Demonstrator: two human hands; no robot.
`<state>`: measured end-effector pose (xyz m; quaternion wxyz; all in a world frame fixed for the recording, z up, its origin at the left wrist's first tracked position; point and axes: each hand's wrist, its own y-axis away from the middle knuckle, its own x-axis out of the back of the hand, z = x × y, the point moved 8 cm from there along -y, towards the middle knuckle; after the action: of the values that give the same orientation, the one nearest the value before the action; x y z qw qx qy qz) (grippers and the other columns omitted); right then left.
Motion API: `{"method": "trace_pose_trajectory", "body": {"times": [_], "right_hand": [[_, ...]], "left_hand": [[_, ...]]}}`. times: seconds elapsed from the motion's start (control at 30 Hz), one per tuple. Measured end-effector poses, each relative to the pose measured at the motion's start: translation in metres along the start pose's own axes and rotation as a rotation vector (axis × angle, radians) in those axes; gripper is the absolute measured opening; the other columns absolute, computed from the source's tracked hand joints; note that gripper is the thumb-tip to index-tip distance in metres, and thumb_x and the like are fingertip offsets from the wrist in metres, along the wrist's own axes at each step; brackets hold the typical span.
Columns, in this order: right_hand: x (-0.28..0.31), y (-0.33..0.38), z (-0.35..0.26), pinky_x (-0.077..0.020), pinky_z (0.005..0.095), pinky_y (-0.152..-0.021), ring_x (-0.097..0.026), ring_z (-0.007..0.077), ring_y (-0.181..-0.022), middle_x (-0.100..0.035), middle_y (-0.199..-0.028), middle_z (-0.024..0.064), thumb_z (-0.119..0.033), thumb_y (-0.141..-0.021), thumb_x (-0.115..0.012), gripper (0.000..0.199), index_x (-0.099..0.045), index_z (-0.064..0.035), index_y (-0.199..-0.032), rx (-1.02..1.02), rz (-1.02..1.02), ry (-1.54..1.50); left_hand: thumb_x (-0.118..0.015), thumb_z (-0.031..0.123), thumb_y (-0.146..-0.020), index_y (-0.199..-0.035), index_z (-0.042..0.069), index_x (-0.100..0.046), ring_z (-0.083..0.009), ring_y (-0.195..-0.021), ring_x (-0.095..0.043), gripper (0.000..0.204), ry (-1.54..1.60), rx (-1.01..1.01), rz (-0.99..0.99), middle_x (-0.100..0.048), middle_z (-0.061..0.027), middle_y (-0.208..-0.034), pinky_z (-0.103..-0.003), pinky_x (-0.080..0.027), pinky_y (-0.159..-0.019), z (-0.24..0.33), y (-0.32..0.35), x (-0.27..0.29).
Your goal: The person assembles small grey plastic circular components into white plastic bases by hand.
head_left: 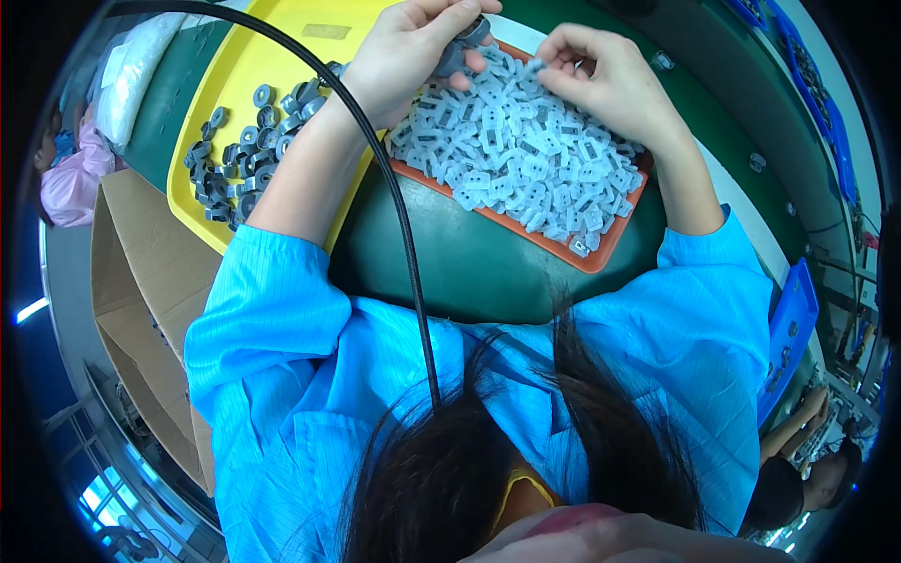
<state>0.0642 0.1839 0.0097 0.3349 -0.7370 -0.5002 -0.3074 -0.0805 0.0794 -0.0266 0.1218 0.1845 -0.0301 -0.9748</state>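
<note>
My left hand is closed around a few dark grey round plastic parts, near the top of the picture. Over the far right side of the orange tray, my right hand pinches a small pale plastic piece between thumb and forefinger. A heap of small translucent whitish plastic pieces, several with slots, fills that tray beneath both hands. Left of it, under my left forearm, the yellow tray bears loose dark grey ring-shaped parts.
A black cable crosses in front of my left forearm. An opened cardboard box stands at the left, by a clear plastic bag. Blue trays line the right. Other people are at work at both far sides. The tabletop is green.
</note>
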Motion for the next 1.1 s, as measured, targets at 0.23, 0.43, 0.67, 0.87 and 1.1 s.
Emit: {"method": "trace_pose_trajectory", "body": {"times": [0.23, 0.43, 0.67, 0.87, 1.1], "right_hand": [[-0.002, -0.003, 0.010, -0.0490, 0.0255, -0.066, -0.059, 0.0084, -0.069, -0.068, -0.078, 0.0029, -0.006, -0.089, -0.068, 0.011, -0.071, 0.0023, -0.095, -0.256, 0.006, -0.609], [0.017, 0.000, 0.006, -0.0502, 0.0259, -0.064, -0.063, 0.0092, -0.070, -0.070, -0.079, 0.0047, -0.010, -0.090, -0.070, 0.015, -0.072, 0.0039, -0.096, -0.224, 0.068, -0.131], [0.009, 0.008, -0.011, -0.0513, 0.0295, -0.064, -0.065, 0.0144, -0.068, -0.071, -0.078, 0.0066, -0.027, -0.089, -0.078, 0.024, -0.076, -0.0037, -0.095, -0.049, 0.071, 0.129], [-0.002, 0.006, -0.008, -0.0576, 0.0367, -0.073, -0.073, 0.0268, -0.073, -0.073, -0.075, 0.0109, -0.027, -0.083, -0.081, 0.024, -0.077, -0.0031, -0.087, -0.135, 0.040, 0.084], [0.017, 0.008, -0.004, -0.0584, 0.0348, -0.073, -0.074, 0.0259, -0.073, -0.075, -0.078, 0.0134, -0.020, -0.085, -0.073, 0.018, -0.078, -0.0034, -0.090, -0.065, 0.212, 0.096]], "left_hand": [[-0.065, 0.006, -0.098, -0.142, -0.003, -0.051, -0.0106, -0.089, -0.063, 0.048, -0.297, -0.081, 0.090, -0.066, -0.0044, -0.105, -0.022, -0.051, -0.080, 0.019, 0.012, -0.028], [-0.064, -0.001, -0.094, -0.145, 0.001, -0.051, -0.0108, -0.093, -0.062, 0.053, -0.375, -0.060, 0.078, -0.065, -0.0059, -0.113, -0.024, -0.051, -0.081, 0.017, 0.008, -0.021], [-0.069, 0.021, -0.095, -0.120, -0.001, -0.069, -0.0147, -0.083, -0.069, 0.033, -0.673, -0.355, 0.108, -0.074, -0.0090, -0.101, -0.030, -0.057, -0.077, 0.010, -0.003, -0.012], [-0.069, 0.018, -0.094, -0.114, 0.001, -0.073, -0.0149, -0.083, -0.070, 0.027, -0.837, -0.390, 0.088, -0.074, -0.0102, -0.095, -0.031, -0.058, -0.077, 0.011, -0.003, -0.019], [-0.069, 0.018, -0.101, -0.145, 0.001, -0.046, -0.0116, -0.092, -0.066, 0.052, -0.663, -0.212, 0.008, -0.068, -0.0095, -0.118, -0.025, -0.054, -0.086, 0.006, 0.005, -0.022]]}}
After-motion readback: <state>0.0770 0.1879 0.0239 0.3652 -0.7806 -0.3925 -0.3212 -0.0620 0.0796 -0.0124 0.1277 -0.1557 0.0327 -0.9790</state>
